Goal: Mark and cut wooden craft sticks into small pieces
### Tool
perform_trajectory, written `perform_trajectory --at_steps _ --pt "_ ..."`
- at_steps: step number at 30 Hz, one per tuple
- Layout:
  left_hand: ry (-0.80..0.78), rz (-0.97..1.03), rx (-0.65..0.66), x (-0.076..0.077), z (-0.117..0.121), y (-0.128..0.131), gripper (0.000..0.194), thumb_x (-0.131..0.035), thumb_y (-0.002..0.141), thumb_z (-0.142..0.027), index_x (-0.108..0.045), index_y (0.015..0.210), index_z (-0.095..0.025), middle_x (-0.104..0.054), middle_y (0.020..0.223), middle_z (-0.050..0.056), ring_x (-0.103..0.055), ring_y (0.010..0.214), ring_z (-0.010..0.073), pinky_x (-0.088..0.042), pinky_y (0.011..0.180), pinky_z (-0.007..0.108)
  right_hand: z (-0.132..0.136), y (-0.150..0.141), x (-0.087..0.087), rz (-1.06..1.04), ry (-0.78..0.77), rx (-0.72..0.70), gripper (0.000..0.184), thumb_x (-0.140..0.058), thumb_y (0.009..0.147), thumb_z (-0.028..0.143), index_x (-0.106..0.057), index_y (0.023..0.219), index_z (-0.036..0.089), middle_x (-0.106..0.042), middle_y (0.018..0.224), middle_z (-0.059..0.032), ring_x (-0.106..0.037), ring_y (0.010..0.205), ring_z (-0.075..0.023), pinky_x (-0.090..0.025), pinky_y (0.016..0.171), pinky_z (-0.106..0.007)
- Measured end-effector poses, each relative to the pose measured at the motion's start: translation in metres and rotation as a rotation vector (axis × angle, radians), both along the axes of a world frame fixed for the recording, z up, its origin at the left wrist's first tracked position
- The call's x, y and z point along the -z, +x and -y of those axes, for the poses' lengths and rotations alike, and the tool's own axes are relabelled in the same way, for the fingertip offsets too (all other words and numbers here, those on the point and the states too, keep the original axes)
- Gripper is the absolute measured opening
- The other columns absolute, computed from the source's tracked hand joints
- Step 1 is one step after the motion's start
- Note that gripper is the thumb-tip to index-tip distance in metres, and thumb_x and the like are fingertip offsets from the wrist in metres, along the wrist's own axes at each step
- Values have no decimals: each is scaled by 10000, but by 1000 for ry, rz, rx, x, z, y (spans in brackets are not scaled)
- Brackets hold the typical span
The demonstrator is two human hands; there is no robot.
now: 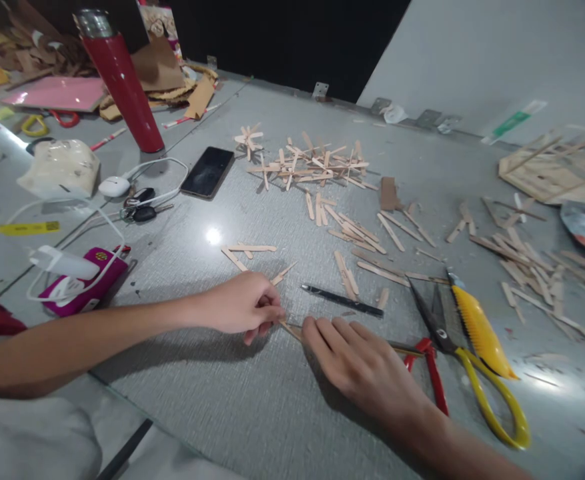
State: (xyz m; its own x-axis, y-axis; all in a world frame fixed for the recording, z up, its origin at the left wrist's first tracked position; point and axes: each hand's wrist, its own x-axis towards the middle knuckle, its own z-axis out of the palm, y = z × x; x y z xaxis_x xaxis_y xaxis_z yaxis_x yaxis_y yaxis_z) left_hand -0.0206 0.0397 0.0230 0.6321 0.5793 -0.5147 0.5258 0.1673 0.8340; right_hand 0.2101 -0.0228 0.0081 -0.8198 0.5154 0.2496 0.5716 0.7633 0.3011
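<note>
My left hand [249, 303] is closed in a pinch on one end of a thin wooden craft stick [291, 330]. The stick runs to the fingertips of my right hand [359, 353], which are closed over its other end, low on the table. A dark strip and a red-handled tool [438, 383] show beyond the right hand, partly covered by it. Just past both hands lies a black pen [342, 301]. Several sticks in an angled frame [249, 249] rest beyond my left hand. Scissors with yellow handles [497, 403] lie open right of my right hand.
A yellow-handled tool [479, 327] lies by the scissors. Loose sticks form a pile [317, 167] at the back, with more scattered right. On the left are a phone [208, 172], red flask [125, 87], keys [145, 207] and purple device [89, 283] with a white cable.
</note>
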Motion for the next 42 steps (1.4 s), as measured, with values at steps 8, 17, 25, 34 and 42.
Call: perform_trajectory --at_steps 8,17,25,34,42 --pt "56 8 8 1 2 -1 360 -544 1020 -250 -563 669 -170 -609 579 -21 -581 438 96 -419 528 212 6 -6 -7 80 97 3 323 -458 971 -16 -764 1034 64 -663 713 -70 -542 613 -202 -408 564 -331" --pt "105 3 19 2 2 0 383 -546 1013 -233 -549 634 -179 -567 485 -23 -570 410 114 -404 510 216 9 -9 -2 59 64 25 290 -500 899 -46 -749 969 86 -661 704 -68 -531 590 -194 -381 553 -329" --pt "77 -8 22 -3 1 1 382 -528 1006 -213 -540 625 -179 -555 498 -31 -540 390 102 -377 452 213 3 -9 -3 21 -68 44 227 -563 856 -42 -663 876 161 -650 705 -34 -573 600 -208 -372 565 -353" --pt "36 -5 9 0 0 -1 293 -575 971 -259 -558 691 -177 -586 580 -27 -556 421 101 -371 425 206 -7 19 -22 49 -57 526 410 -511 802 -115 -663 1110 107 -752 850 -88 -704 656 -225 -436 535 -321" --pt "-16 -19 19 0 -3 -2 303 -583 990 -334 -581 734 -172 -621 643 -13 -579 433 104 -376 366 191 -38 41 -15 266 144 407 395 -500 909 -46 -657 1251 76 -768 1070 -207 -724 910 -324 -545 716 -402"
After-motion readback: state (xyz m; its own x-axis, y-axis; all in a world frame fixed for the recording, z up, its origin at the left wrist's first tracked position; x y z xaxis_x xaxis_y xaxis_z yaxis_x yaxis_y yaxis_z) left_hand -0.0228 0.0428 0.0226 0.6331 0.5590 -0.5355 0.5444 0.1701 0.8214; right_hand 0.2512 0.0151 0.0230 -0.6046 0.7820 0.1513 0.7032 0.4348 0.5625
